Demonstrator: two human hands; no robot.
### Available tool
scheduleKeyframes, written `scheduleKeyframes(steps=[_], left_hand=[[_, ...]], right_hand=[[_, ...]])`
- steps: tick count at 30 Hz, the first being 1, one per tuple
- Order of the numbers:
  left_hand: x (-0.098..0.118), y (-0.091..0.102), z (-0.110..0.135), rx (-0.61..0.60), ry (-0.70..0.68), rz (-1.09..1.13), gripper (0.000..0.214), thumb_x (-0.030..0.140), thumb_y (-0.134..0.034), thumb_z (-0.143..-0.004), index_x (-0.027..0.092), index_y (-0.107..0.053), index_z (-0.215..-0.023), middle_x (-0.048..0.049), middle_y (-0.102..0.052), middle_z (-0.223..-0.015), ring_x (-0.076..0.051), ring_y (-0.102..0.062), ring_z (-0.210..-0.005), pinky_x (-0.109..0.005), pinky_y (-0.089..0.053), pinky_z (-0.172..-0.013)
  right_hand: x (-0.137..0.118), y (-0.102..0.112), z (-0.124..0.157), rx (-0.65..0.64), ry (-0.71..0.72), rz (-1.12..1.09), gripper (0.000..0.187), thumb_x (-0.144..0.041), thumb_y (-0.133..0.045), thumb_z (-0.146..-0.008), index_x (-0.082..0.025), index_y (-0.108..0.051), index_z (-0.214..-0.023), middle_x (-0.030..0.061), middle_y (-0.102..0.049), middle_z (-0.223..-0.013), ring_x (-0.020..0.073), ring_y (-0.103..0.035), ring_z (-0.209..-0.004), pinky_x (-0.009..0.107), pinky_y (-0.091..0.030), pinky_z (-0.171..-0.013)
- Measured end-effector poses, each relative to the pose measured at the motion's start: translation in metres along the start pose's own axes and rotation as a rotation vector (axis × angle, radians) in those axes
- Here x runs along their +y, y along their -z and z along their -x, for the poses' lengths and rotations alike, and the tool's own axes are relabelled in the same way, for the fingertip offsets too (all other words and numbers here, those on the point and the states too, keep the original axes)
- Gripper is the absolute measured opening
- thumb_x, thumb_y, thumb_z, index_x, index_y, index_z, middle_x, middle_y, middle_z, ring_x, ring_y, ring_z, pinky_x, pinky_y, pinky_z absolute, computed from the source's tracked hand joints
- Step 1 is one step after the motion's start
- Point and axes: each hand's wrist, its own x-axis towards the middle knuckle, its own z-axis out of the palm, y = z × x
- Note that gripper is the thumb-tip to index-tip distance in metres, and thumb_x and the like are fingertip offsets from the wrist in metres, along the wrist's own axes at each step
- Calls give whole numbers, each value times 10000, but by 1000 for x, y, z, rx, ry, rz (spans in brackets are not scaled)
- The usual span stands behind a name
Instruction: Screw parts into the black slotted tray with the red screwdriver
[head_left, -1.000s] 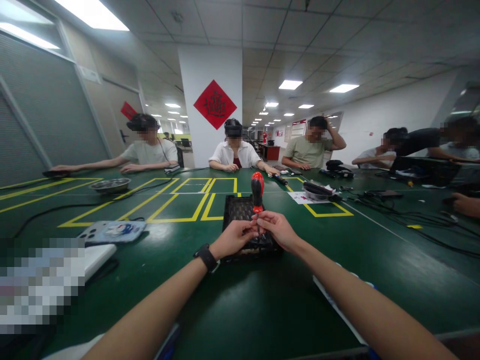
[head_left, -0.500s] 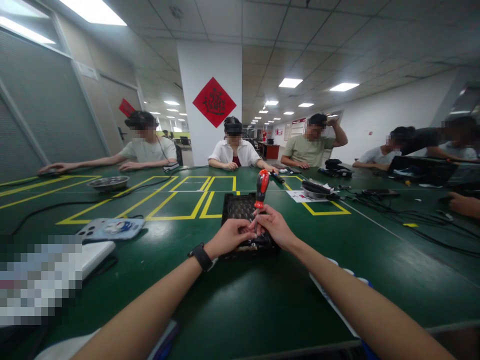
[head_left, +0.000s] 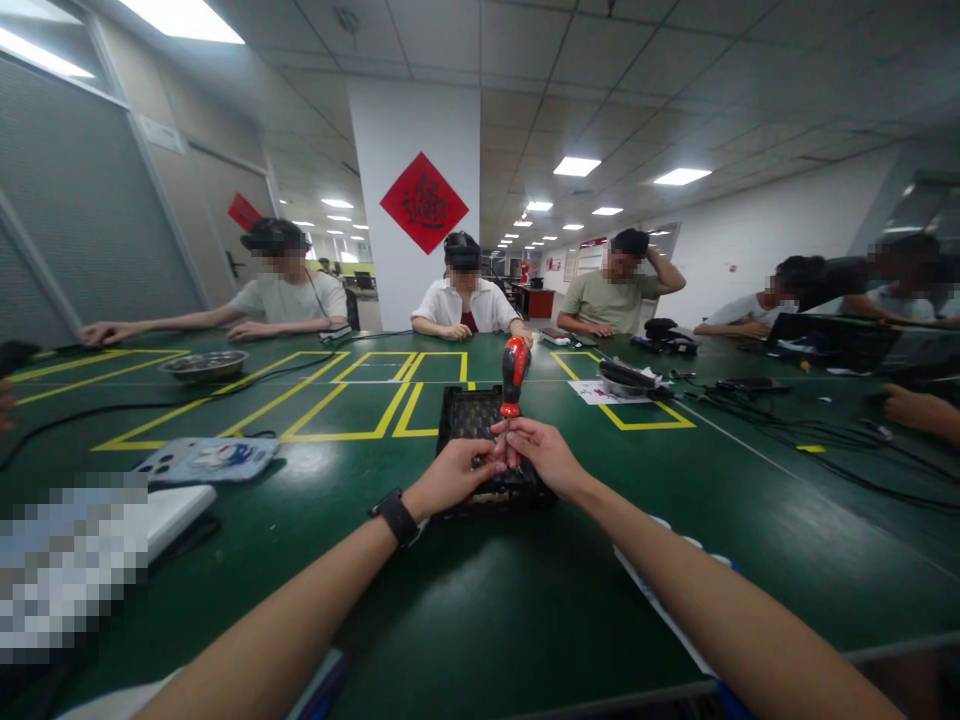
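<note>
A screwdriver with a red and black handle stands upright over a black tray on the green table. My right hand pinches its thin shaft just below the handle. My left hand, with a black watch on the wrist, meets it from the left, fingertips closed at the same spot near the screwdriver's tip. What the left fingers hold is too small to make out. Both hands hover over the near end of the tray.
A phone in a patterned case lies to the left, a metal bowl beyond it. Cables run across the right side. White papers lie under my right forearm. Several people sit along the far edge and right side.
The screwdriver tilted to the right half a second ago and now stands upright again. Both hands stayed together over the tray.
</note>
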Motion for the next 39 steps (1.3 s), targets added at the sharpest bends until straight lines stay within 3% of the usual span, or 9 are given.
scheduleKeyframes(steps=[5, 10, 18, 24, 29, 39], left_hand=[[0, -2, 0, 16, 48, 15, 234, 355, -583, -742, 125, -617, -768, -6, -635, -725, -122, -552, -672, -218, -415, -669], [-2, -2, 0, -13, 9, 16, 203, 318, -554, -772, 125, -609, -740, -12, -635, -716, -126, -560, -680, -222, -415, -679], [1, -2, 2, -13, -31, -2, 162, 237, -508, -797, 124, -622, -779, -22, -650, -802, -129, -563, -753, -225, -408, -752], [-4, -3, 0, -3, -4, -17, 200, 279, -512, -795, 122, -636, -801, -25, -650, -787, -136, -567, -751, -231, -418, -741], [-7, -4, -1, 22, 38, -2, 221, 327, -559, -767, 122, -632, -805, -21, -649, -772, -128, -566, -712, -227, -424, -705], [-1, -1, 0, -78, -28, -18, 179, 256, -515, -802, 133, -641, -831, -23, -666, -793, -131, -584, -738, -222, -419, -736]], right_hand=[[0, -1, 0, 55, -14, 18, 239, -339, -561, -782, -159, -575, -939, 4, -607, -716, 68, -495, -547, 213, -401, -551], [2, -2, 0, 98, -1, 44, 251, -331, -615, -739, -157, -578, -915, 21, -634, -746, 112, -584, -682, 253, -448, -668], [4, 0, 0, 63, -36, -34, 250, -310, -617, -740, -154, -579, -931, 35, -646, -823, 81, -565, -566, 234, -463, -579], [9, 4, -1, 101, -30, -86, 282, -228, -663, -695, -158, -600, -961, 54, -648, -910, 124, -608, -783, 258, -486, -717], [9, 3, -2, 153, 7, -82, 235, -193, -689, -662, -163, -607, -880, 14, -644, -836, 97, -605, -758, 240, -474, -752], [6, -1, -2, 182, -10, -50, 267, -199, -741, -576, -152, -582, -786, -9, -614, -719, 90, -577, -609, 225, -478, -591]])
